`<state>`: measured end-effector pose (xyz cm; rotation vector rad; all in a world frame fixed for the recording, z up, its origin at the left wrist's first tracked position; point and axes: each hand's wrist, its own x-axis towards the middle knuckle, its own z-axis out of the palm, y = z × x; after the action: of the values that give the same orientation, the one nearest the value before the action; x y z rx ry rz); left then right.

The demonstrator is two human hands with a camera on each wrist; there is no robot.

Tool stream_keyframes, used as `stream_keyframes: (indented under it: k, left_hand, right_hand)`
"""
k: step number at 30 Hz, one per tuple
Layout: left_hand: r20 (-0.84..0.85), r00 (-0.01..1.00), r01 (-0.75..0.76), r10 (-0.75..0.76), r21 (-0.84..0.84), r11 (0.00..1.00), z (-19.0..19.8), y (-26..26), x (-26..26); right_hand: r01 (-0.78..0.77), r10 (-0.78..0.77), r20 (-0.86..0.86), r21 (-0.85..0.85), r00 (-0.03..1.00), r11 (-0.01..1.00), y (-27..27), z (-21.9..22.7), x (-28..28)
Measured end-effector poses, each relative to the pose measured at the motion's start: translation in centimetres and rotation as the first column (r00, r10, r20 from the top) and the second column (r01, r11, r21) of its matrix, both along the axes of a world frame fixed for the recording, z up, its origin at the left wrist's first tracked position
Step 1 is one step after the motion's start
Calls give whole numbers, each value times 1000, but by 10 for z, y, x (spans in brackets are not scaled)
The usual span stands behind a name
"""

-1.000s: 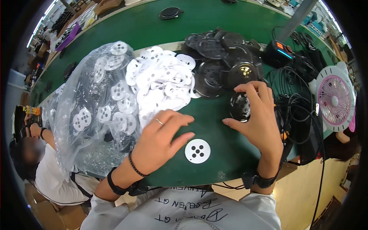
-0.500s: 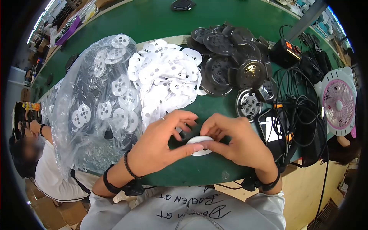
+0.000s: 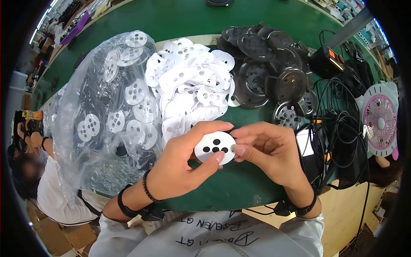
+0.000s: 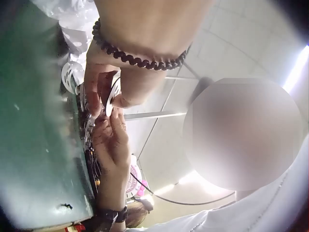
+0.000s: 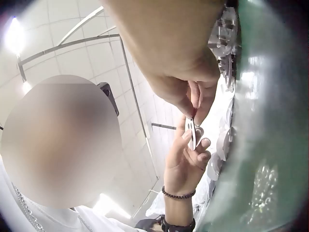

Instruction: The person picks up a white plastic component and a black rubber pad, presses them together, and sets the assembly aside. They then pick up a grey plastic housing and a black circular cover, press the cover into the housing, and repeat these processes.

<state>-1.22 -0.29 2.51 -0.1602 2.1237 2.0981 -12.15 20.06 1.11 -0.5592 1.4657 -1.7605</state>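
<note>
A white disc with several dark holes [image 3: 209,142] is held up above the green table, its face toward the head camera. The left hand [image 3: 182,165] pinches it, thumb on the face and fingers behind. At the disc's right edge the right hand [image 3: 274,156] pinches the rim between thumb and fingertips. In the left wrist view the disc [image 4: 112,96] appears nearly edge-on between the left hand [image 4: 104,82] and the right hand [image 4: 112,142]. The right wrist view also shows the disc [image 5: 192,131] edge-on. What lies behind it is mostly hidden.
White discs [image 3: 192,85] are heaped behind the hands, beside a clear plastic bag [image 3: 85,111] of more discs. Dark round parts [image 3: 257,81] are piled at the back right, near cables [image 3: 338,124], a black box [image 3: 327,62] and a pink-and-white fan [image 3: 380,120].
The right hand has let go of a dark round part at the right and come to the white disc. Both hands have lifted the disc off the table and tilted its face upward.
</note>
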Motion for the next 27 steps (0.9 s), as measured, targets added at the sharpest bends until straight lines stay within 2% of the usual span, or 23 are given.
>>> stream_keyframes:
  k: [2,4,7,27]
  left_hand:
    - [13,1000,23,-23,-4,1000,-2,1,0]
    - [98,994,-72,56,163,984,-2,1,0]
    - [120,991,-78,53,215,974,-2,2,2]
    - [84,996,-18,-4,249,968,-7,-1,3]
  right_hand:
    - [-35,35,19,-18,999,999,-1,-1,0]
    - [-14,20,57,-100,998,995,-4,-1,2]
    - [-40,46,50,-120,998,992,-3,-2,1]
    - [-54,67,65,-175,996,983,-2,-1,0]
